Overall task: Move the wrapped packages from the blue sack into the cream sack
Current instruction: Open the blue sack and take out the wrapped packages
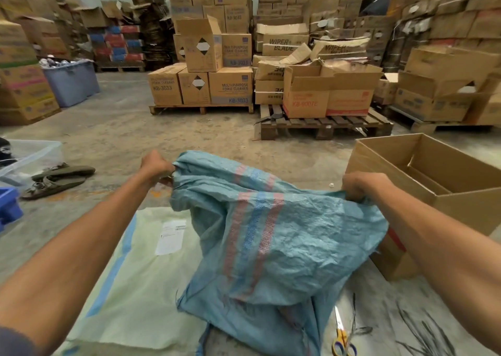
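A crumpled blue woven sack [284, 236] with red and blue stripes is lifted off the floor in front of me. My left hand [156, 164] grips its far left corner. My right hand [357, 184] grips its right edge. The sack hangs slack between both fists and its lower end rests on the floor. Under it, to the left, the cream sack [135, 288] lies flat with a blue stripe and a white label [170, 237]. No wrapped packages show; the inside of the blue sack is hidden.
An open cardboard box [433, 176] stands at the right. Yellow-handled scissors [342, 339] lie on the floor near my right side. Sandals [58, 178] and a clear tub [29, 155] are at the left. Pallets stacked with cartons [322, 122] fill the back.
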Demonstrator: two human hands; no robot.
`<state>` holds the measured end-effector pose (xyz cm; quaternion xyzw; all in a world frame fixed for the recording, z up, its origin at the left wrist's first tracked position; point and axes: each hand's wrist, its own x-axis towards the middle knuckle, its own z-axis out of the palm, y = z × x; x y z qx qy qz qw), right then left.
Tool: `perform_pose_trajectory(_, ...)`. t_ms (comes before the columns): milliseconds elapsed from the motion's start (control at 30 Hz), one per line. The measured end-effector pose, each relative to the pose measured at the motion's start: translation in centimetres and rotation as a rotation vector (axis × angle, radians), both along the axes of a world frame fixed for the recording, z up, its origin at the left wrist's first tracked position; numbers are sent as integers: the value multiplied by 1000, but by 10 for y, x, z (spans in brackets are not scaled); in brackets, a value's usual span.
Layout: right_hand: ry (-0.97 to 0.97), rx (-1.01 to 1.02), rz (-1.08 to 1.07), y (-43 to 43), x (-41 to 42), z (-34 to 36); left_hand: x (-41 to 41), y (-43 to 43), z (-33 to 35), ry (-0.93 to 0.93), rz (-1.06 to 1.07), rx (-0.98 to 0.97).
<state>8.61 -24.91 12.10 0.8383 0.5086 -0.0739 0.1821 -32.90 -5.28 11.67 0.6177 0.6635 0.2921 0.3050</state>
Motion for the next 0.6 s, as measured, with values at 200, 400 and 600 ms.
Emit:
perform_pose_trajectory(200, 587, 586, -431, 39, 8, 39, 25, -5, 20, -999, 256, -423)
perform_pose_trajectory(400, 1474, 746, -805, 35, 42, 26, 2, -14, 18, -755, 398, -458)
perform_pose_trajectory(600, 1497, 484, -773, -6, 58, -3, -34, -14, 4, -673, 8, -697)
